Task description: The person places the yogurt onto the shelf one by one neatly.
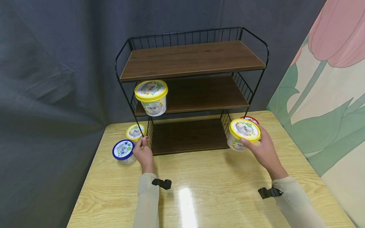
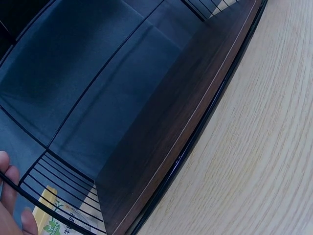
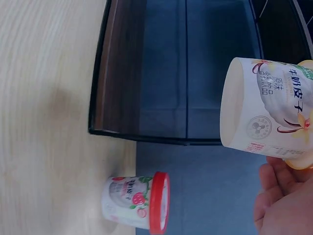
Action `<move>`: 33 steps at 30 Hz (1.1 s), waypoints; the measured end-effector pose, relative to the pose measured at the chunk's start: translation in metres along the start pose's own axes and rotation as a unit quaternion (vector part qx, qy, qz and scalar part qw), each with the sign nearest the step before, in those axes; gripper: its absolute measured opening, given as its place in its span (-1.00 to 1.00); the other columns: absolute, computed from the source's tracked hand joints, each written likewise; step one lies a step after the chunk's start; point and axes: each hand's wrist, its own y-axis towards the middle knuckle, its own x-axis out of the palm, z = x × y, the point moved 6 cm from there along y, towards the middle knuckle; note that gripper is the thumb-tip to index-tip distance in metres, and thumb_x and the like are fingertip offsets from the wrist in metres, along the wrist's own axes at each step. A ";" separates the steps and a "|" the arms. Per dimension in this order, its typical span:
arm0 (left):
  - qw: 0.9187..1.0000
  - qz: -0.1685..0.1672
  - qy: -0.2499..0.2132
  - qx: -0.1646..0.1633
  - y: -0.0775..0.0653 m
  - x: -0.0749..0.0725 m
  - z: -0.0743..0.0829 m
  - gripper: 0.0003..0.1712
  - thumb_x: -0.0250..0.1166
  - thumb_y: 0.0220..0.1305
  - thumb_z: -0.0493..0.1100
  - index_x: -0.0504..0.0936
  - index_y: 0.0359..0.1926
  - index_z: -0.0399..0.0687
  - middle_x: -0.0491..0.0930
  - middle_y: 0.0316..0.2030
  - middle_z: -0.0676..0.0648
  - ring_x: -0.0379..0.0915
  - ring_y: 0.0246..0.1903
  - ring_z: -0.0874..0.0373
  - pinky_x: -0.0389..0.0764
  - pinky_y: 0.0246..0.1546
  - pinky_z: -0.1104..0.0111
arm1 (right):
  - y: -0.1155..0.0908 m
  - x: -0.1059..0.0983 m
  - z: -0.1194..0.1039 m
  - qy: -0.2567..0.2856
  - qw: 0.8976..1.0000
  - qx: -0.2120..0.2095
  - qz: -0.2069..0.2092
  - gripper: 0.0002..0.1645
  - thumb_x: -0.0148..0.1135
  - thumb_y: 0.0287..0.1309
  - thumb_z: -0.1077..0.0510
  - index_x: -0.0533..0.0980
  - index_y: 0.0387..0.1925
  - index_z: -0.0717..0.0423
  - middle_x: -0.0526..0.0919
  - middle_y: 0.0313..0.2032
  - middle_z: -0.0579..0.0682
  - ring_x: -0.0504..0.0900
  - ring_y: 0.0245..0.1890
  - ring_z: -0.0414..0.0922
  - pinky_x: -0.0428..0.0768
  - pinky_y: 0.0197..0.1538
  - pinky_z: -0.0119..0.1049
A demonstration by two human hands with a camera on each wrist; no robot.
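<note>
The head view faces forward and down over the whole rack [image 1: 196, 91]; both wrist views (nearer, tilted) share its bottom shelf [image 2: 156, 127].

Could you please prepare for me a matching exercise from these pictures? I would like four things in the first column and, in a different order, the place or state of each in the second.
Column 1
1. blue-lidded tub
2. right grip
3. red-lidded tub
4. left grip

Column 2
A. holding the left side of the rack
B. on the table, to the right of the rack
C. on the table, to the left of the rack
D. holding a yellow-lidded tub above the table

Right pairs: 1-C, 2-D, 3-B, 4-A
</note>
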 end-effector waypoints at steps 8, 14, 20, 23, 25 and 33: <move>1.000 0.002 0.002 0.002 -0.001 -0.002 0.003 -0.82 0.23 0.36 -0.33 0.75 -0.23 -0.34 0.73 -0.38 -0.20 0.46 -0.36 0.40 0.43 -0.21 0.62 | 0.006 0.006 -0.031 0.014 1.000 -0.026 -0.003 0.01 0.39 0.17 -0.04 0.08 0.52 0.01 0.29 0.39 0.14 0.25 0.36 0.12 0.26 0.30 0.30; 1.000 -0.008 0.001 -0.007 0.000 -0.001 0.002 -0.81 0.23 0.37 -0.31 0.76 -0.22 -0.32 0.73 -0.37 -0.17 0.47 -0.33 0.36 0.44 -0.22 0.62 | 0.006 0.014 -0.057 0.012 0.999 -0.036 -0.010 0.04 0.37 0.18 -0.06 0.03 0.53 0.05 0.24 0.41 0.18 0.26 0.34 0.16 0.34 0.28 0.27; 1.000 -0.020 -0.006 -0.017 -0.001 0.000 0.002 -0.80 0.22 0.38 -0.31 0.74 -0.20 -0.34 0.71 -0.37 -0.13 0.47 -0.30 0.32 0.44 -0.20 0.60 | 0.010 0.022 -0.085 0.026 0.998 -0.060 -0.019 -0.03 0.34 0.20 -0.03 0.07 0.52 -0.07 0.31 0.35 0.04 0.38 0.21 -0.02 0.54 0.12 -0.32; 1.000 -0.021 -0.008 -0.018 -0.001 0.000 0.002 -0.80 0.21 0.39 -0.31 0.73 -0.20 -0.36 0.70 -0.39 -0.08 0.48 -0.28 0.29 0.43 -0.20 0.60 | 0.012 0.024 -0.099 0.031 0.997 -0.071 -0.016 -0.04 0.34 0.19 -0.02 0.08 0.51 -0.10 0.30 0.35 0.01 0.36 0.21 -0.07 0.55 0.09 -0.39; 1.000 -0.019 -0.006 -0.014 -0.001 0.000 0.002 -0.80 0.21 0.39 -0.31 0.73 -0.21 -0.37 0.70 -0.41 -0.08 0.49 -0.28 0.24 0.43 -0.21 0.59 | 0.013 0.024 -0.107 0.034 0.996 -0.078 -0.015 -0.04 0.35 0.19 -0.01 0.08 0.51 -0.09 0.29 0.36 0.00 0.34 0.22 -0.08 0.55 0.12 -0.30; 1.000 0.002 -0.011 0.009 0.001 0.000 0.001 -0.84 0.24 0.32 -0.38 0.74 -0.28 -0.37 0.68 -0.49 -0.06 0.50 -0.36 0.26 0.42 -0.24 0.61 | 0.020 0.029 -0.142 0.062 0.994 -0.094 -0.014 -0.06 0.35 0.16 0.00 0.11 0.49 -0.11 0.26 0.39 -0.03 0.26 0.29 -0.07 0.47 0.27 0.13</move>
